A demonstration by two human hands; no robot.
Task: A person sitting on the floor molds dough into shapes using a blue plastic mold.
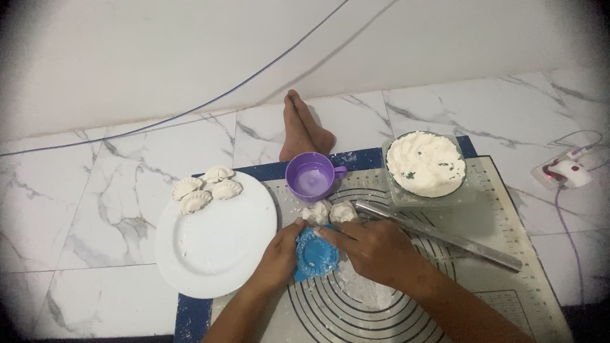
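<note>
On a marble floor, a ruled baking mat [508, 190] keeps the work clean. Both hands, left hand [277, 257] and right hand [375, 248], press a blue dumpling mould [316, 254] closed; 4 finished dumplings [206, 188] wait on the white plate [216, 254] alongside.

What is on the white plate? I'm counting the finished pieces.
Four shell-shaped dumplings sit grouped at the far edge of the white plate. The left hand covers a little of the near right rim, hiding that bit.
</note>
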